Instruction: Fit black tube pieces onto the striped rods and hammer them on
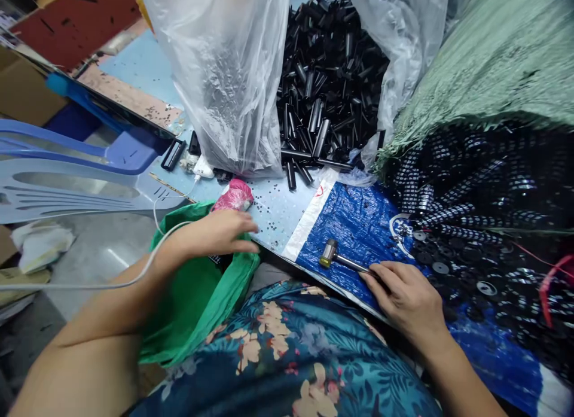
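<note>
My right hand [406,294] closed on the handle of a small metal hammer [337,257] lying on the blue woven plastic sheet [354,222], my left hand [219,233] with loose fingers at the green cloth bag [197,297] over the desk [278,210] edge, bare speckled strip between them, black plastic tubes [329,82] heaped behind, black discs [452,255] crowding right.

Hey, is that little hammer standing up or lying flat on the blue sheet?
Lying flat. The hammer rests on its side on the blue sheet, its handle running under the right hand, whose fingers cover its end.
</note>
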Demonstrator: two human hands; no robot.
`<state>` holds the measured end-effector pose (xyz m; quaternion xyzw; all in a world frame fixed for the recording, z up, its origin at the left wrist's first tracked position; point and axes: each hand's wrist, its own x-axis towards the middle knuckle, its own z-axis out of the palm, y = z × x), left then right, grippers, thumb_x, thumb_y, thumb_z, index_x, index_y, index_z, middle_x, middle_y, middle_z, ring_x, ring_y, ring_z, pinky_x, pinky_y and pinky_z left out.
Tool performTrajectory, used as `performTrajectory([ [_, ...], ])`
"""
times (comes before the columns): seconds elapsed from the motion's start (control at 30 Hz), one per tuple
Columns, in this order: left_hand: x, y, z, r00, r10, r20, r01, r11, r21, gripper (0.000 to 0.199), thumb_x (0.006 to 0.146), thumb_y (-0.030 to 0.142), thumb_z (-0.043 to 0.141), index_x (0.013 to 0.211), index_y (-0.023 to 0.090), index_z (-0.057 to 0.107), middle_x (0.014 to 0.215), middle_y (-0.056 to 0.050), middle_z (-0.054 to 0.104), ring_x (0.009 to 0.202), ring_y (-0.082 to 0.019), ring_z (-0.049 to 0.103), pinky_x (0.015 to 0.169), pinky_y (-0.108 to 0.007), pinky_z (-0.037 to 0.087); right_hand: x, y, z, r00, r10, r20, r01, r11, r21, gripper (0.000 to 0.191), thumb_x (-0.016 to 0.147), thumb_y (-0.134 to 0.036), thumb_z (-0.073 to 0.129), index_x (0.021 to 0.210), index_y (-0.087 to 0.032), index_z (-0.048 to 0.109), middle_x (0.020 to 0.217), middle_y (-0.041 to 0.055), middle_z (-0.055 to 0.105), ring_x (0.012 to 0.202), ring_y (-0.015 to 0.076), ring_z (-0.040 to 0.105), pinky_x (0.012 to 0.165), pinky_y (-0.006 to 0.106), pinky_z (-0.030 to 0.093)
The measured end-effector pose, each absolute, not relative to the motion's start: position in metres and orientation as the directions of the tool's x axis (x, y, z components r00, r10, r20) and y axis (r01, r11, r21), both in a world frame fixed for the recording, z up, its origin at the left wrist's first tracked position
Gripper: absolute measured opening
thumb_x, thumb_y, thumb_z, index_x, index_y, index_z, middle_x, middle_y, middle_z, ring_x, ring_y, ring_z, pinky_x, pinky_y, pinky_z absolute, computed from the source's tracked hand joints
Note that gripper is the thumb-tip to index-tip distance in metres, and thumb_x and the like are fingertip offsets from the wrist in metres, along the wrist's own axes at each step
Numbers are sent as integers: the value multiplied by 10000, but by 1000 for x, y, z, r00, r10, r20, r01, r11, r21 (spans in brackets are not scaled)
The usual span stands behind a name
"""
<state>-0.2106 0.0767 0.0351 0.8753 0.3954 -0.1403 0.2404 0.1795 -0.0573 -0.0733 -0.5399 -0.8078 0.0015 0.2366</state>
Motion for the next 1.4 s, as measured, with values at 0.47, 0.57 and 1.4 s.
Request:
performTrajectory([
  [0.47,-98,227,-24,409,868,282,883,-454,118,172,914,221,478,860,203,641,855,-124,673,981,-316,505,961,-527,281,260,-45,-38,15,892,452,996,28,-87,225,981,-259,555,1148,-166,673,1047,99,745,918,219,652,816,346,451],
  [0.57,-88,206,-9,347,863,367,848,-456,270,174,927,285,523,1008,229,666,895,-83,654,995,-296,529,955,-471,314,276,-16,-32,-30,956,291,993,-5,120,229,985,-240,514,1135,-167,671,1087,115,710,929,245,591,754,367,377],
  [1.4,-30,93,-8,160,968,-193,-194,223,955,183,599,157,700,754,186,606,900,-36,722,898,-188,669,769,-298,521,260,-77,-50,687,692,221,303,4,-953,309,917,-441,596,1137,-263,473,1146,82,657,867,191,708,778,375,560],
])
